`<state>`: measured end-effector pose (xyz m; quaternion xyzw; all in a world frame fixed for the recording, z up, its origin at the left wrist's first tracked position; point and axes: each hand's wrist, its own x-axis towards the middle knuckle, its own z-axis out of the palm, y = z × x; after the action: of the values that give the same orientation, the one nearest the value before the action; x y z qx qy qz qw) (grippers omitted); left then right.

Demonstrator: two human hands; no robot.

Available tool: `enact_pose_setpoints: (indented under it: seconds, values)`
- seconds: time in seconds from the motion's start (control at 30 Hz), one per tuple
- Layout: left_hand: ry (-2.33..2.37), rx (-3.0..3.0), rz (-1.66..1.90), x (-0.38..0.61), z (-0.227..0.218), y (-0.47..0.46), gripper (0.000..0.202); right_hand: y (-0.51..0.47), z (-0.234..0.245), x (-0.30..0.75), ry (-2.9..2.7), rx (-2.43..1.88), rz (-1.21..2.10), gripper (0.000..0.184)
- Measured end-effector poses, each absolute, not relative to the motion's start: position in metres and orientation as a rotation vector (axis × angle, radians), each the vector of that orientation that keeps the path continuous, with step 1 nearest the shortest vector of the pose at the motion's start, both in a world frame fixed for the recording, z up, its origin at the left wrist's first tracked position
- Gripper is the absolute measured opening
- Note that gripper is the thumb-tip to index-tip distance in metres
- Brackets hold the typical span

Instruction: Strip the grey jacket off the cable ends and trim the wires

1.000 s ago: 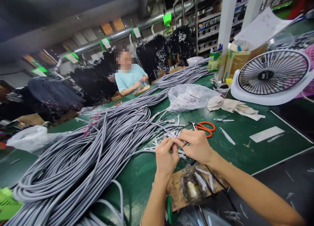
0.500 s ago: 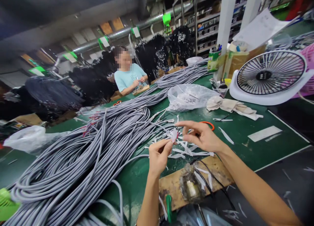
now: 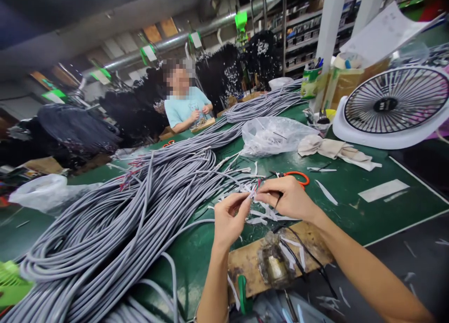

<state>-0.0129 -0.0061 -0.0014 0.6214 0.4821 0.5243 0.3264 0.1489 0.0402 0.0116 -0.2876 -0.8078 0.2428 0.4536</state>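
Note:
My left hand (image 3: 227, 220) and my right hand (image 3: 286, 199) meet above the green table (image 3: 351, 206), both pinched on the stripped end of a grey cable (image 3: 253, 191) whose thin coloured wires show between the fingertips. The cable runs left into a big heap of grey cables (image 3: 115, 220). White strips of cut sheath (image 3: 266, 213) lie scattered under my hands. Orange-handled scissors (image 3: 296, 177) lie just behind my right hand. A wooden board with a taped metal tool (image 3: 275, 262) sits below my wrists.
A clear plastic bag (image 3: 273, 135), a folded cloth (image 3: 333, 150) and a white fan (image 3: 393, 107) stand at the back right. Another person in a light blue shirt (image 3: 184, 110) works across the table. A second plastic bag (image 3: 45, 192) lies at the left.
My right hand, which had opened and lifted away half a second ago, has come back and pinched the cable end again. The left hand stayed on the cable.

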Motion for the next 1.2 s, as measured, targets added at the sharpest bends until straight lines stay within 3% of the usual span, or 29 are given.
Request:
enact_pose_setpoints:
  seconds: [0.33,0.43,0.57,0.67,0.8,0.9,1.07,1.2]
  values:
    - [1.613,2.322,0.972,-0.004,-0.020,0.002,0.020,0.035,0.001,0.146,-2.287,-0.830,0.031,0.018]
    - [1.424,2.333,0.916,-0.003,-0.017,-0.001,0.018,0.043,0.004,0.152,-2.148,-0.907,0.314,0.018]
    - [1.209,2.153,1.008,-0.007,-0.006,-0.007,0.019,0.059,0.008,0.163,-1.850,-0.880,0.987,0.024]
    - [1.260,1.909,1.219,-0.011,-0.005,-0.007,0.024,0.062,0.011,0.165,-1.794,-0.843,1.174,0.030]
    - [1.514,1.819,1.476,-0.010,-0.014,0.001,0.024,0.046,0.014,0.155,-2.089,-0.632,0.952,0.027]
    - [1.598,2.095,1.347,-0.004,-0.021,0.006,0.023,0.035,0.014,0.151,-2.175,-0.507,0.677,0.023]
    - [1.397,2.496,0.979,0.005,-0.024,0.001,0.023,0.050,0.012,0.162,-1.976,-0.787,0.333,0.023]
    - [1.392,2.545,1.177,0.003,-0.019,-0.004,0.021,0.071,0.008,0.169,-1.874,-0.928,0.380,0.024]
